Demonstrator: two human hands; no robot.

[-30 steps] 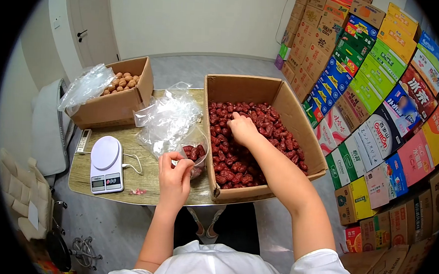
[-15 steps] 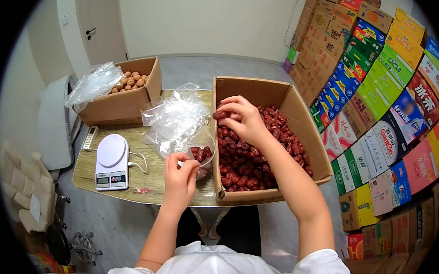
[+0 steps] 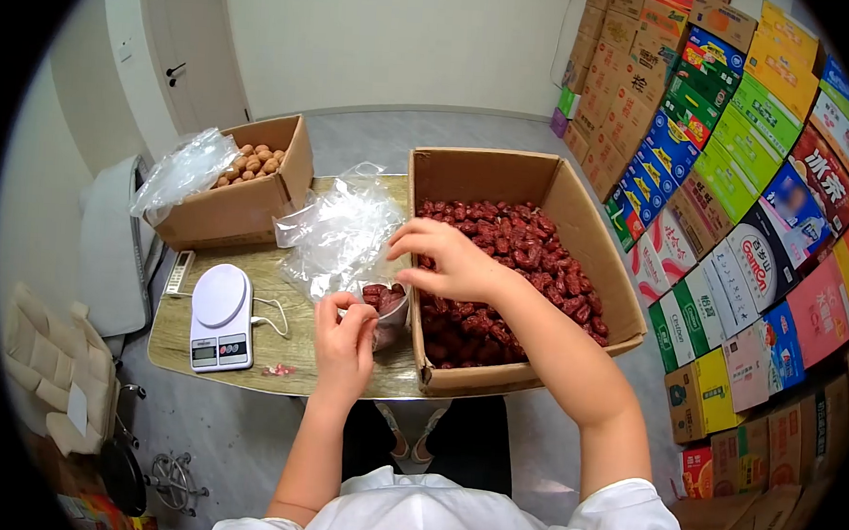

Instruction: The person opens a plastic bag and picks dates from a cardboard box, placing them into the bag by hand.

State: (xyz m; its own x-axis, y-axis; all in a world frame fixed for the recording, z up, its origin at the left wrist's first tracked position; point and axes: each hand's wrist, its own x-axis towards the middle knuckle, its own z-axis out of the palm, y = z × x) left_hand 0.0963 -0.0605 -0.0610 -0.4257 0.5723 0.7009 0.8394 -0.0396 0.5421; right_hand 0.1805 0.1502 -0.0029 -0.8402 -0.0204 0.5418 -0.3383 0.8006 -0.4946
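Observation:
My left hand (image 3: 344, 342) is closed on the rim of a clear plastic bag (image 3: 395, 323) that has some red dates (image 3: 381, 296) inside. Just over the bag's mouth and the left wall of the cardboard box, my right hand (image 3: 444, 259) is held with thumb and fingers apart, and no date shows between them. Many more dates (image 3: 550, 257) lie in the large open cardboard box (image 3: 487, 177) under my right forearm. Behind the small bag, a heap of clear plastic bags (image 3: 340, 227) rests on the wood-patterned table (image 3: 314, 355).
On the table's left stand a white kitchen scale (image 3: 220, 317) with a cable and a second box (image 3: 235, 212) of walnuts (image 3: 252, 165), partly covered by plastic bags (image 3: 184, 176). Stacked cartons (image 3: 724, 233) line the right wall. A beige chair (image 3: 59, 371) is at left.
My right hand has moved left and down from above the box to the bag's mouth. The date it held is no longer in its fingers. My left hand stays on the bag.

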